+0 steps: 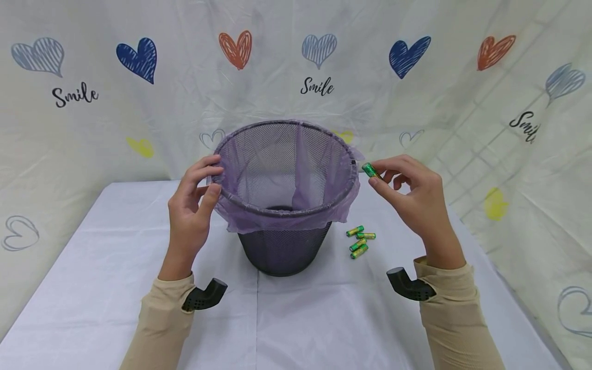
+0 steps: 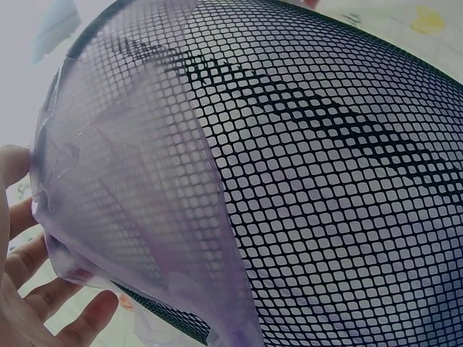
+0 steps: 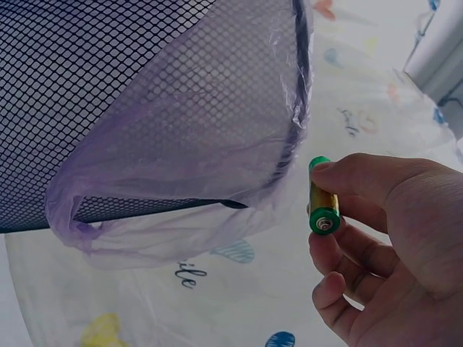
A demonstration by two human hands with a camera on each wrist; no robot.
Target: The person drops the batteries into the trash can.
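A black mesh wastebasket [image 1: 284, 252] stands upright on the table, lined with a thin purple plastic bag [image 1: 296, 222] folded over its rim. At the rim's left side, my left hand [image 1: 191, 205] touches the bag-covered edge with thumb and fingertips; its fingers look spread in the left wrist view. My right hand [image 1: 411, 190] pinches a green and gold battery [image 3: 323, 199] between thumb and fingers, just outside the rim's right side. Below it, several matching batteries [image 1: 359, 245] lie in a loose group on the table, right of the basket.
White cloth covers the table [image 1: 115, 246]. Behind it hangs a pale curtain [image 1: 273, 97] printed with hearts and the word Smile. Each sleeved wrist carries a black camera mount, the left mount [image 1: 205, 295] and the right mount [image 1: 409, 285].
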